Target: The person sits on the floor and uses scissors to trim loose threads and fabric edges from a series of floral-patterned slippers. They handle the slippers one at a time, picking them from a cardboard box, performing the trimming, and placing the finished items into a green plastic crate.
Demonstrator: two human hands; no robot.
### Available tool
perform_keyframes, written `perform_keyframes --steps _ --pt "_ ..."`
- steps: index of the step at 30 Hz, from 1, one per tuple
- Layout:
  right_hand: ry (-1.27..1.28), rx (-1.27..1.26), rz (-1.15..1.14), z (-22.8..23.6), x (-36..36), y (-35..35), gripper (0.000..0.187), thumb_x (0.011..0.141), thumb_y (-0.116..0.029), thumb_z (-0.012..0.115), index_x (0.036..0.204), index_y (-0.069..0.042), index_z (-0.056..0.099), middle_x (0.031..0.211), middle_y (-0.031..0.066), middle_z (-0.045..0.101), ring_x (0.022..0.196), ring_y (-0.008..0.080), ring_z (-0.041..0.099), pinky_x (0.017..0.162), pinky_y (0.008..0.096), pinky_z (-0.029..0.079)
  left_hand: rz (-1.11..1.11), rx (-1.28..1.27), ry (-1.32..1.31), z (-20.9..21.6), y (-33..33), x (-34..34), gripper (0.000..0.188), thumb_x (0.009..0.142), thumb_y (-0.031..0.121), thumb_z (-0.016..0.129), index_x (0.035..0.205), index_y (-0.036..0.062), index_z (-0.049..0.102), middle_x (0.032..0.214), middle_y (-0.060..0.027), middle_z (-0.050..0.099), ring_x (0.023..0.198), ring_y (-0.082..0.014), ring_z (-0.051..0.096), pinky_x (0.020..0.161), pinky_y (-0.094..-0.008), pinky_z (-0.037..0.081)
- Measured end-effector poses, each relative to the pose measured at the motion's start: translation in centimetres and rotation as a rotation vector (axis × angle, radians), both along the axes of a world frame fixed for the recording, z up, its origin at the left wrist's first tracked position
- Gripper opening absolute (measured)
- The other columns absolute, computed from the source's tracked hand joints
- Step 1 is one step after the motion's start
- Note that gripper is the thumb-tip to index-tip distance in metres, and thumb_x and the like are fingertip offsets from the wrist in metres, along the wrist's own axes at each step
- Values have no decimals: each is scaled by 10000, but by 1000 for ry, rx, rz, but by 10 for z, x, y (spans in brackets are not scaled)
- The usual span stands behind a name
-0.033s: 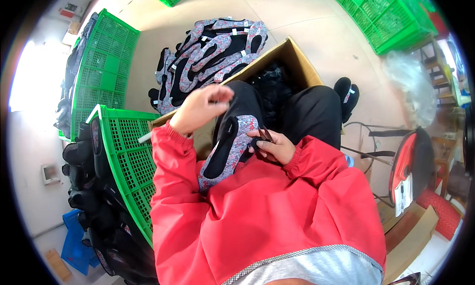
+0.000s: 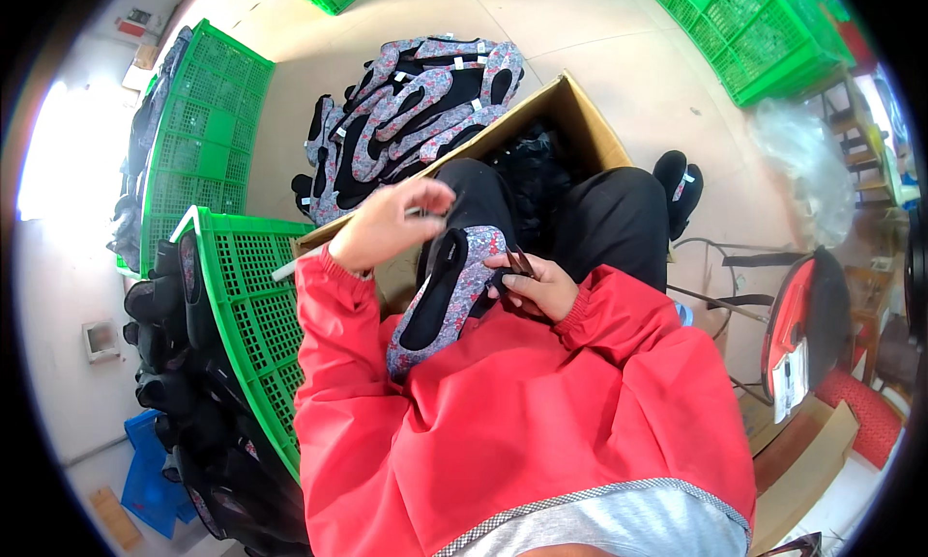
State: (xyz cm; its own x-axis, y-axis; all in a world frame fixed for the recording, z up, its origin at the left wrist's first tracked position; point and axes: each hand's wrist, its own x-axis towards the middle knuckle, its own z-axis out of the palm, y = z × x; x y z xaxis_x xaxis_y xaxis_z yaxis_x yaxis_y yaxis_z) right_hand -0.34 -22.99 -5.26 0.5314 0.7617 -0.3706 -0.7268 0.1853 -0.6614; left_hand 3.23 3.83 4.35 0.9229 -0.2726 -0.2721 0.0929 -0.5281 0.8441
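A floral grey-and-red slipper point(image 2: 474, 277) with a black opening rests in my lap, its toe pointing away from me. My right hand point(image 2: 543, 288) is closed at the slipper's right side around a small dark pair of thread snips point(image 2: 520, 264), whose two pointed tips stick up past the fingers. Fingers of that hand also touch the slipper near a small black piece. Raised above and left of the slipper is my left hand point(image 2: 387, 224), its thumb and fingers apart and slightly smeared, with nothing plainly held.
An open cardboard box point(image 2: 590, 122) with black items stands at my knees. Beyond it lies a pile of floral slippers point(image 2: 416, 103). Green crates point(image 2: 256, 296) stand on my left, with black slippers point(image 2: 164, 388) beside them. A black pair point(image 2: 679, 190) lies right, near a red round-backed chair point(image 2: 788, 325).
My left hand has shifted slightly down, with its fingers a little more curled. The right hand, snips and slipper look nearly the same.
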Motion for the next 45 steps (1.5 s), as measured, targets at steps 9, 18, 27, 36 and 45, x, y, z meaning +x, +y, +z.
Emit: perform_keyframes --steps 9,18,27,36,45 --pt "-367 -304 -186 -1 -1 12 399 892 -232 706 1191 -13 558 985 48 650 817 95 602 736 240 483 126 397 -234 -24 -54 -49 196 751 132 655 878 11 569 771 -170 607 783 -370 613 707 -425 490" --pt "-709 -481 -633 18 19 37 518 736 -11 718 1220 -39 535 1132 104 617 920 182 634 846 299 508 342 357 -683 11 -111 -58 192 673 25 691 795 37 543 741 -129 589 709 -328 598 649 -411 480" --pt "-874 -315 -736 36 54 30 448 750 39 692 1179 -39 589 1096 127 638 980 237 653 868 311 503 408 466 -951 29 -118 -43 413 624 -93 658 1022 11 618 953 -136 582 850 -306 581 761 -388 480" --pt "-1162 -568 -550 50 58 9 267 777 -140 710 1023 -63 643 945 152 663 890 343 635 781 386 510 224 569 -905 6 -103 -25 560 591 -79 605 1149 -38 623 1090 -156 595 1027 -343 565 921 -405 463" --pt "-1212 -324 -70 73 47 -11 210 697 -3 672 895 -28 608 819 145 611 783 328 617 695 363 487 108 293 -699 31 -80 -60 261 632 -35 652 888 10 638 818 -138 618 752 -349 600 703 -414 492"
